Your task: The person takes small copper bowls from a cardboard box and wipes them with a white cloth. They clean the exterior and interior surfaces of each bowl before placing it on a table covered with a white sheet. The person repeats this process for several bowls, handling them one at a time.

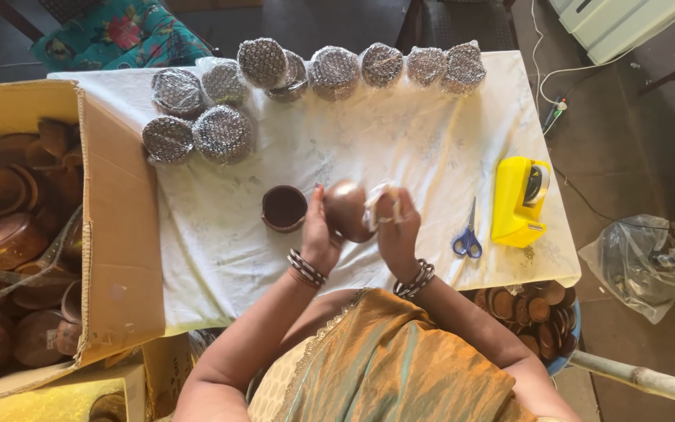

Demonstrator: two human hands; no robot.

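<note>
- A cardboard box (115,234) stands at the left edge of the table (220,242), open and filled with brown bowls (5,238) stacked loosely.
- Below the box lies a yellow package (48,398), partly out of view.
- The table carries a white cloth; along its far side sit ten round bundles (224,133) in bubble wrap, four grouped at the left and six in a row running to the right.
- A dark open pot (283,208) stands on the cloth just left of the left hand, close to it; whether they touch cannot be told.
- The left hand (318,234) is curled about the left side of a round brown pot (347,209), held up above the cloth near the table's middle.
- The right hand (396,227) closes on the pot's right side, its fingers pinching a pale strip, seemingly tape or wrap (376,202), against it.
- Both wrists wear dark bangles.
- Blue-handled scissors (468,234) lie on the cloth right of the right hand, apart from it.
- A yellow tape dispenser (519,202) stands just right of the scissors, near the table's right edge.
- Under the table's right corner a blue tub (564,359) holds small brown lids (529,309).
- A clear plastic bag (634,266) lies on the floor at far right.
</note>
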